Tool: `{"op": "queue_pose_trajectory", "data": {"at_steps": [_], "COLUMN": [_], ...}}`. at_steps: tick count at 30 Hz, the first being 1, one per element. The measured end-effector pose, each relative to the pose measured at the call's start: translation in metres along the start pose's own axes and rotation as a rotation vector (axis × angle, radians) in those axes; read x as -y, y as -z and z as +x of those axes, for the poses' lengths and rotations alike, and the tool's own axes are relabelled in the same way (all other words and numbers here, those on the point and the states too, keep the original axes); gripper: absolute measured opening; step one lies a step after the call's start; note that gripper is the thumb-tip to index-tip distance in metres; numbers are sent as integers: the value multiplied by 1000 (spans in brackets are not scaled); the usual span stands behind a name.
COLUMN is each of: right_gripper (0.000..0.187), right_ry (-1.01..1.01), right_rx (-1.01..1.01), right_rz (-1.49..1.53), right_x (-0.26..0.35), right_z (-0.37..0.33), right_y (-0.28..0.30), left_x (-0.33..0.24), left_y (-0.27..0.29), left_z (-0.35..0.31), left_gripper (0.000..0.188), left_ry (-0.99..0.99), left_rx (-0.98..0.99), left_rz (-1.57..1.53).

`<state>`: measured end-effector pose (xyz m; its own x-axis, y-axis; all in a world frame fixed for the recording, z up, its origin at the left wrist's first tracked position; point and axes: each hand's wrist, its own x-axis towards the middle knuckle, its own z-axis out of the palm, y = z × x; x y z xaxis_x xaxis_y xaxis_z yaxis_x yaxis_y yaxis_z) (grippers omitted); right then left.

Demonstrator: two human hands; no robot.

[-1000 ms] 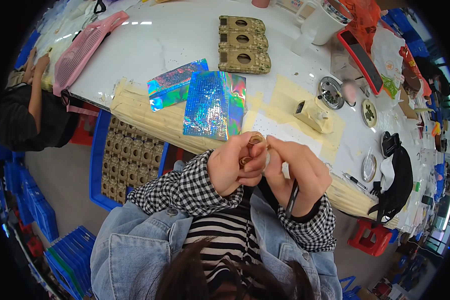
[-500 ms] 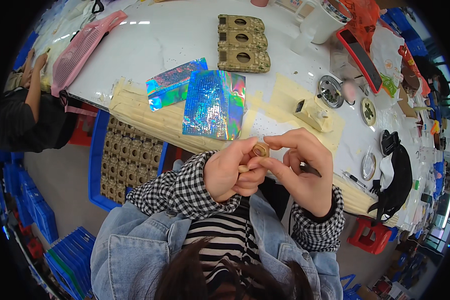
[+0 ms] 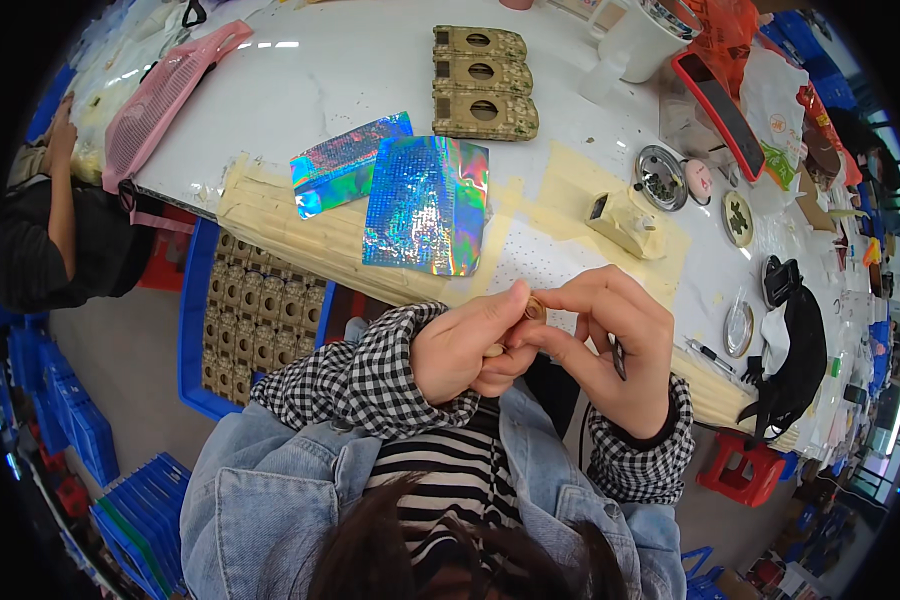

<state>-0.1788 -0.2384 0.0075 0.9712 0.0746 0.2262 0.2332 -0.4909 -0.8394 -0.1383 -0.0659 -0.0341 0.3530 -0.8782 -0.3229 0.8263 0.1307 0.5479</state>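
Observation:
My left hand pinches a small round brownish-gold piece in front of my chest, just off the table's near edge. On the other side my right hand closes thumb and forefinger on the same piece. A thin dark metal tool is tucked in the right palm; its kind is mostly hidden by the fingers. Something small and pale yellow shows among the left fingers. Beyond the hands lie two shiny holographic bubble pouches and three camouflage-patterned casings with round openings.
A blue crate of similar casings stands low on the left. Right of the hands are a tape-wrapped block, round metal dishes, a red-framed phone, a white mug and a black pouch. Another person's arm is at far left.
Both hands have lowered slightly, and the round piece has shifted a little to the right with them. The dark tool in my right palm shows more plainly.

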Motion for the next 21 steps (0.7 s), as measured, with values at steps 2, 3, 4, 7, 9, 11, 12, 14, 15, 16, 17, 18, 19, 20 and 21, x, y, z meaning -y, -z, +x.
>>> {"op": "queue_pose_trajectory", "data": {"at_steps": [2,3,4,7,9,11,12,14,15,16,17,18,19,20,21], "right_gripper": [18,19,20,21,20,20,20,21,22,23,24,24,25,25,26], "right_ry": [-17,-24,-30,3,59,80,76,93,116,140,151,159,168,177,185], "right_rx": [32,51,71,93,44,14,11,-9,-24,-40,-58,-76,-93,-98,-103], "right_rz": [6,5,4,10,-54,-77,-65,-70,-85,-99,-115,-134,-153,-152,-152], "right_x": [-1,-3,-3,-3,-2,-1,0,1,1,2,3,5,5,5,4], "right_z": [-1,-2,-2,-4,-6,-8,-8,-9,-9,-9,-10,-11,-12,-13,-14], "right_y": [2,5,7,8,3,0,-1,-2,-4,-5,-6,-8,-8,-8,-9], "left_x": [1,2,3,6,3,3,3,4,4,4,5,6,8,7,6], "left_y": [0,0,-1,0,1,2,2,2,2,2,2,3,4,6,9], "left_z": [0,-1,-1,-1,-2,-2,-2,-2,-2,-3,-3,-3,-3,-2,0], "left_gripper": [46,47,48,47,47,48,48,48,47,47,47,46,45,44,43], "left_ry": [-41,-68,-95,-119,-54,-12,-5,-4,-12,-21,-15,-7,-1,25,51], "left_rx": [-3,-5,-7,-13,13,23,17,16,17,19,23,29,36,96,157], "left_rz": [90,154,218,243,146,75,53,14,-2,-18,-48,-80,-111,-131,-150]}}
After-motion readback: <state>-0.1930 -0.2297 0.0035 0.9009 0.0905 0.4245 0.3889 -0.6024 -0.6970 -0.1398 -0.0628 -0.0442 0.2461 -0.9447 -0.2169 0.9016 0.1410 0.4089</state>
